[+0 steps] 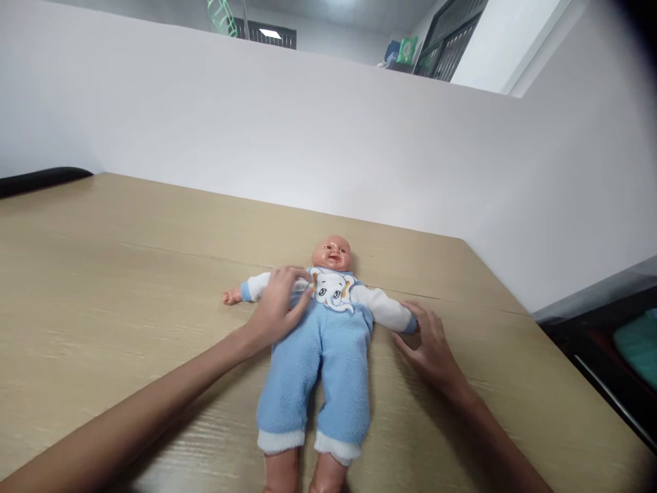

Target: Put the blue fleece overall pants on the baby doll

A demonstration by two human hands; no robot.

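Note:
A baby doll point(328, 342) lies on its back on the wooden table point(128, 274), head toward the wall, arms spread. It wears light blue fleece overalls with a white elephant bib and white sleeves. My left hand point(277, 305) rests on the doll's chest and shoulder at its left side of the picture, fingers curled onto the overall strap. My right hand point(428, 342) lies flat on the table at the end of the doll's other sleeve, covering the doll's hand there. The doll's bare feet reach the bottom edge of the view.
A white partition wall point(308, 137) runs along the table's far and right sides. A black object point(41, 179) lies at the far left corner. Beyond the table's right edge sits a dark surface with something teal point(639, 342).

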